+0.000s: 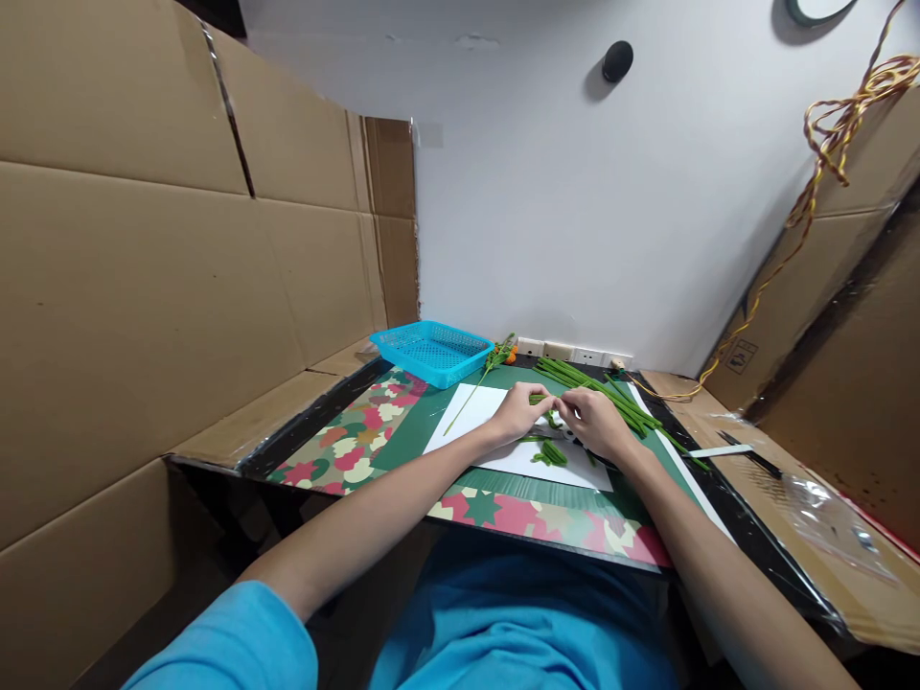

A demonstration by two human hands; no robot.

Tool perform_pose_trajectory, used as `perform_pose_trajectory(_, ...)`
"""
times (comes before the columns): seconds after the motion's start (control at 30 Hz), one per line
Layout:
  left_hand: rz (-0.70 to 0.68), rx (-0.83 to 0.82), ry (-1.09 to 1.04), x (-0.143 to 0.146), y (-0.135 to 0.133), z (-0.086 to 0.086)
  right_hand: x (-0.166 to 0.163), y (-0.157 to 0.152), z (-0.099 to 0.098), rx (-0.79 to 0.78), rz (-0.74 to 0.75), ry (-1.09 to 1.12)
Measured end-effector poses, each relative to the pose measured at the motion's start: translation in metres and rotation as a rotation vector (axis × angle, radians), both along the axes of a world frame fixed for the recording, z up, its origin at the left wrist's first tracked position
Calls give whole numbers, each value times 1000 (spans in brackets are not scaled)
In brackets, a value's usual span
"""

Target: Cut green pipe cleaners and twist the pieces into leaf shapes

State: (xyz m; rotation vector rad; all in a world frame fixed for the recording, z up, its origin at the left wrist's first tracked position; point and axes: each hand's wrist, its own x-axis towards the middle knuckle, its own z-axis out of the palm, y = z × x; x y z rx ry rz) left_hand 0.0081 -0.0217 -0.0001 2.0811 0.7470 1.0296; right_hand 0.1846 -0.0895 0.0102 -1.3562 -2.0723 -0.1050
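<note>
My left hand (523,410) and my right hand (590,418) meet over a white sheet (467,410), fingertips pinched close together. A short green pipe cleaner (553,419) shows at their fingers, partly hidden by them. Just below lies a small pile of bent green pipe cleaner pieces (551,454). Something black and white, perhaps scissors, is mostly covered beneath my hands. Past my right hand, a bundle of long straight green pipe cleaners (575,375) spreads across the mat. Left of my hands, a long green stem with orange at its top (497,358) lies across the sheet's edge.
A blue plastic basket (435,355) stands at the back left of the patterned board (345,431). Tweezers (751,455), a white strip (721,450) and a clear plastic bag (826,517) lie right. Cardboard walls (302,259) flank the table; a twisted cord (762,287) runs to a socket strip (587,356).
</note>
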Motion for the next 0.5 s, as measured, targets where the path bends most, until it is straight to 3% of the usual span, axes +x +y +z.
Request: perform_pose_trajectory(0.5,3,3,5,1,0,0,1,0,0,-14,-1,0)
